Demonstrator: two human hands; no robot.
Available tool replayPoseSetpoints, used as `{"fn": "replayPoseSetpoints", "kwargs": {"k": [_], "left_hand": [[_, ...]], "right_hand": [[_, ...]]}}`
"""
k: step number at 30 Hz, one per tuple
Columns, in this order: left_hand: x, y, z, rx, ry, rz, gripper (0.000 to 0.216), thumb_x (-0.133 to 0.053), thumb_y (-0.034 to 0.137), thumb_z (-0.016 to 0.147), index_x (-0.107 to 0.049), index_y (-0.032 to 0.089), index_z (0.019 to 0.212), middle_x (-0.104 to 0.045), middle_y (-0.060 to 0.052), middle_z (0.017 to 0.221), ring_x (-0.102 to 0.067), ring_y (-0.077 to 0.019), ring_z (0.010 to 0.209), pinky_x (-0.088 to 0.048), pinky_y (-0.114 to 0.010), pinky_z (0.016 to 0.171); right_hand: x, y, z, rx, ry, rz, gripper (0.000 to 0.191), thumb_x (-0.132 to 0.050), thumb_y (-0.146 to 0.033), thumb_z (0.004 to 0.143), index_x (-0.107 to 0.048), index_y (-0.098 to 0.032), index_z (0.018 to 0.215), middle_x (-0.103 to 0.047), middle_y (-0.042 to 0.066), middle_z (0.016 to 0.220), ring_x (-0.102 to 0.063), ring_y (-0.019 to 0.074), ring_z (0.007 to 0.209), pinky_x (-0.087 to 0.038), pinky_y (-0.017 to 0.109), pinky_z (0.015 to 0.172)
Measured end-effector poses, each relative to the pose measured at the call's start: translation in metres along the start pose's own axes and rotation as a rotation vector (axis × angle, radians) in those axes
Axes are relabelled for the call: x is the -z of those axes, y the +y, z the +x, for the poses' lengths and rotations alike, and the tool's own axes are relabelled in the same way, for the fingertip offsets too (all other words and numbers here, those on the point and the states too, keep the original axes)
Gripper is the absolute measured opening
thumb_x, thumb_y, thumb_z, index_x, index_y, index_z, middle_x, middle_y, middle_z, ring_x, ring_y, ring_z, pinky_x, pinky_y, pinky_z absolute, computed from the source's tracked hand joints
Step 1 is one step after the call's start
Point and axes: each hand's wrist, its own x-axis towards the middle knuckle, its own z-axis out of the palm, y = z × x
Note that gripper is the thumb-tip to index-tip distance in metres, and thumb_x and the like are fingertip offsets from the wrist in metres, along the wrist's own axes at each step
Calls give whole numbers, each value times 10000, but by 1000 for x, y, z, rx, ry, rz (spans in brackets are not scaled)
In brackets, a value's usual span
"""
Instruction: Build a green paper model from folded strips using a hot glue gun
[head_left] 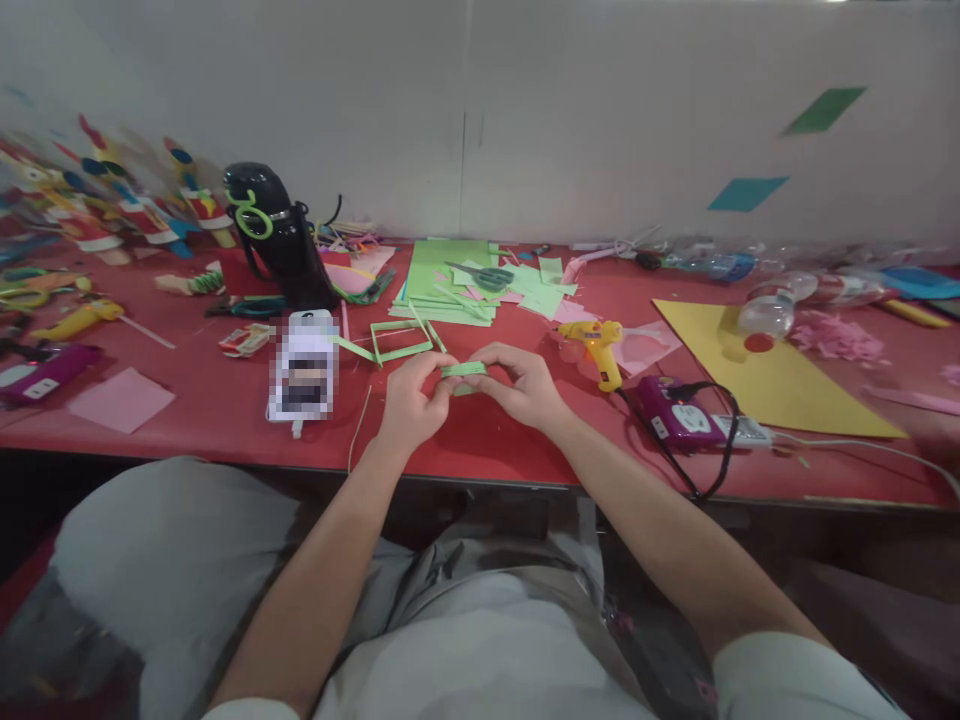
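Between my two hands is a small piece of folded green paper (465, 370), held a little above the red table near its front edge. My left hand (417, 398) pinches its left end with thumb and fingers. On the other end, my right hand (523, 385) has the same kind of pinch. Just beyond my left hand lies a frame of thin green paper strips (401, 342). Behind the hands, dark-handled scissors (491, 278) rest on a stack of green paper sheets (442, 262). A yellow glue gun (598, 350) lies to the right of my right hand.
A phone (304, 368) and a black bottle (281, 235) stand left. A purple power box (679, 412) with a looping black cable, yellow card (780, 375) and plastic bottles (769, 312) are right. Paper figures (154, 215) line the back left. A neighbour's leg (176, 540) is below left.
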Motion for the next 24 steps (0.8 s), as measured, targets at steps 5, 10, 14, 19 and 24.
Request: {"fn": "replayPoseSetpoints", "kwargs": {"k": [5,10,14,19,24], "left_hand": [[0,0,0,29,-6,4,87,-616,189,824,-677,192,885,-748,-27,852,-697,-191,803,-545,-292,759],[-1,-1,2,84,-10,-75,128,-611,261,877,-690,188,946,-758,-52,940,-704,-205,903,-552,-327,856],[-5,-5,3,162,-37,-271,353,-637,333,897,-631,191,1220,-689,-114,1253,-661,-224,1144,-523,-366,992],[-8,-7,4,370,-4,-356,419,-693,401,858,-628,160,1195,-700,-143,1202,-686,-240,1095,-558,-371,931],[-7,-7,7,452,48,-428,419,-725,439,824,-650,147,1116,-724,-144,1142,-678,-269,1120,-567,-397,925]], "right_hand": [[-1,-1,-1,2,20,-4,127,-711,-335,876,-730,-211,897,-723,54,888,-657,184,828,-528,346,782],[-5,-4,0,22,85,-59,119,-705,-328,882,-720,-214,912,-717,46,896,-653,177,829,-529,337,785],[-6,-3,0,16,164,-127,222,-704,-381,876,-685,-227,1034,-687,59,966,-637,181,849,-545,349,798],[-5,-2,0,-2,126,-167,414,-751,-469,818,-662,-251,1158,-667,98,1120,-639,236,1012,-560,408,895],[-4,-1,-2,4,73,-108,482,-734,-436,845,-631,-281,1289,-599,111,1260,-608,252,1160,-560,415,962]]}}
